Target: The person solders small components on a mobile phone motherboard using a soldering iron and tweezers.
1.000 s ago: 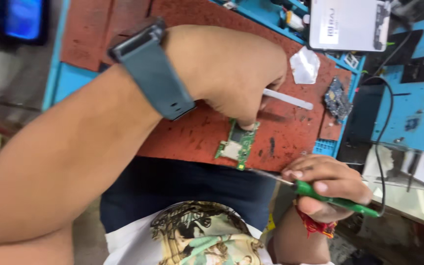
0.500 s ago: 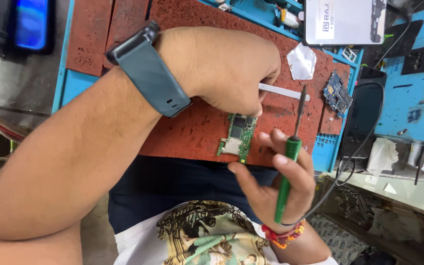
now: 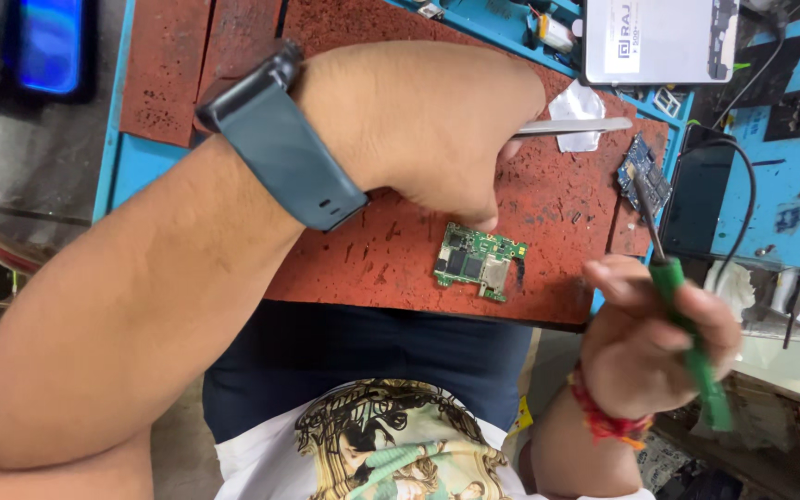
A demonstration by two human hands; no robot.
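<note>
Left hand [image 3: 423, 130] fisted around metal tweezers [image 3: 574, 126], thumb touching green circuit board [image 3: 479, 261] on red mat [image 3: 400, 250]; right hand [image 3: 650, 347] grips green-handled screwdriver [image 3: 682, 310], tip held off the board. Board bare on the mat; work judged mid-way, nothing yet lifted from it.

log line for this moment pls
left hand: holds tweezers | right hand: holds green screwdriver | green circuit board: on red mat

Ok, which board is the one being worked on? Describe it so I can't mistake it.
Start at the red-brown work mat over the blue bench. Near its front edge, just below the left hand holding metal tweezers, lies a small green circuit board. Unlike the darker blue board at the mat's right edge, it is bright green with silver shields.
</note>
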